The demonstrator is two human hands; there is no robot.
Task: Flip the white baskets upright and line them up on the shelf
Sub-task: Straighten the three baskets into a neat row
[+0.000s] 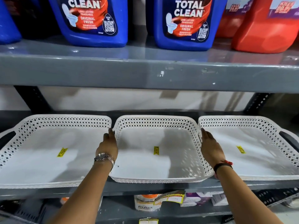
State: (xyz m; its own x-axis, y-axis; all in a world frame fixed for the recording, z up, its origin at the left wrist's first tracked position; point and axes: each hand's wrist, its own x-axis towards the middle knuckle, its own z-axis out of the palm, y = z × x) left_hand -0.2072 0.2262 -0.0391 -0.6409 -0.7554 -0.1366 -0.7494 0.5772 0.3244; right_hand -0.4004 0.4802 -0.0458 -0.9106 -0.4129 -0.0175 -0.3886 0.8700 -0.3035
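Three white lattice-walled baskets stand upright side by side on the grey middle shelf [145, 187]: the left basket [48, 122], the middle basket [155, 122] and the right basket [242, 122]. Each has a small yellow sticker on its floor. My left hand [109, 143] lies flat against the middle basket's left wall, fingers pointing to the back. My right hand [208, 144] presses against its right wall, by the handle slot. Both palms clasp the middle basket from its sides. The middle basket's front edge sticks out slightly past the shelf lip.
Directly above runs another grey shelf [145, 73] carrying blue toilet-cleaner jugs [186, 23] and red jugs [265, 29]. Dark perforated uprights [258, 102] stand at the back corners. Below, a lower shelf holds packaged goods and a curled price label [169, 197].
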